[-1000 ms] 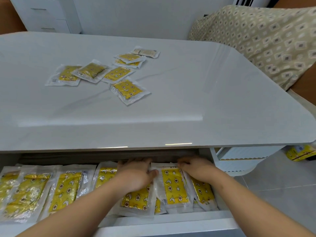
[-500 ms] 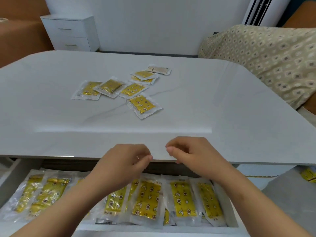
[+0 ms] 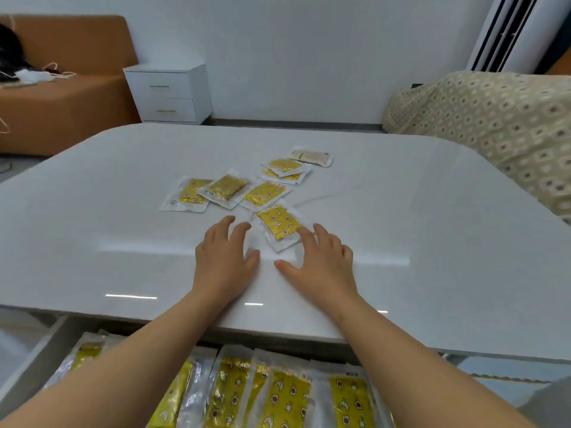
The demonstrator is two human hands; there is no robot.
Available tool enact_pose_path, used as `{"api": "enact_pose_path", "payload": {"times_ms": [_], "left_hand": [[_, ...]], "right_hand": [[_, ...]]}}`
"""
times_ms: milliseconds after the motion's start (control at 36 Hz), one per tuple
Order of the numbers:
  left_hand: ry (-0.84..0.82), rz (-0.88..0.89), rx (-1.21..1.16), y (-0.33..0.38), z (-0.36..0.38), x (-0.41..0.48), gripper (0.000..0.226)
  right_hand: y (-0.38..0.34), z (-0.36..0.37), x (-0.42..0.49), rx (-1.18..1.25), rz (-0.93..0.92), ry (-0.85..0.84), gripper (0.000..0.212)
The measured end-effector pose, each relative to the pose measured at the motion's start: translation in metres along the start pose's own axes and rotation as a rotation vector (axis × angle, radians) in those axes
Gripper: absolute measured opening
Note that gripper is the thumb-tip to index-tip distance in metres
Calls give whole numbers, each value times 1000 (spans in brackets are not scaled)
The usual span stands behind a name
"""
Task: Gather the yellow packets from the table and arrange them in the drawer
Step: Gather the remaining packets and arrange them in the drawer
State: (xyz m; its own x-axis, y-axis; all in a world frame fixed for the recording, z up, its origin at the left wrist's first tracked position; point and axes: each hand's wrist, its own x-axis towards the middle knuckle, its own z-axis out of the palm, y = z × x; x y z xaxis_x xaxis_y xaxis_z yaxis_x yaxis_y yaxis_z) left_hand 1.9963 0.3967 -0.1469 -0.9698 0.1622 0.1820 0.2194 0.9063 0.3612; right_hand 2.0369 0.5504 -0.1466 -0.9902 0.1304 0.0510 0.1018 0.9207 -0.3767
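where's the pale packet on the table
Head view: the pale packet lies on the table at the far right end of the scatter, right behind the farthest yellow packet.

White nightstand (image 3: 168, 94) stands beside an orange sofa (image 3: 68, 88).

Yellow packets (image 3: 279, 225) in a loose cluster on the table (image 3: 432, 230), others side by side in the open drawer (image 3: 35, 361).

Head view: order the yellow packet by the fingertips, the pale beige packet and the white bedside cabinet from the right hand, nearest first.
1. Yellow packet, at the fingertips of the right hand.
2. Pale beige packet, at the far end of the scatter.
3. White bedside cabinet, in the background, to the left.
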Motion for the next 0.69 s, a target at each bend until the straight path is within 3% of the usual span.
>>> {"api": "enact_pose_path", "payload": {"times_ms": [250,528,611,694], "left_hand": [[118,49,156,-18,15,74,57],[-78,-79,203,-43,23,135,72],[-145,-98,204,-45,25,141,69],[-108,-102,184,-44,26,142,65]], "right_hand": [[-16,15,71,-104,-63,16,78],[-17,18,136,-149,-98,-14,84],[-17,19,152,-149,-131,-97,84],[-15,21,164,-135,-121,-177,81]]}}
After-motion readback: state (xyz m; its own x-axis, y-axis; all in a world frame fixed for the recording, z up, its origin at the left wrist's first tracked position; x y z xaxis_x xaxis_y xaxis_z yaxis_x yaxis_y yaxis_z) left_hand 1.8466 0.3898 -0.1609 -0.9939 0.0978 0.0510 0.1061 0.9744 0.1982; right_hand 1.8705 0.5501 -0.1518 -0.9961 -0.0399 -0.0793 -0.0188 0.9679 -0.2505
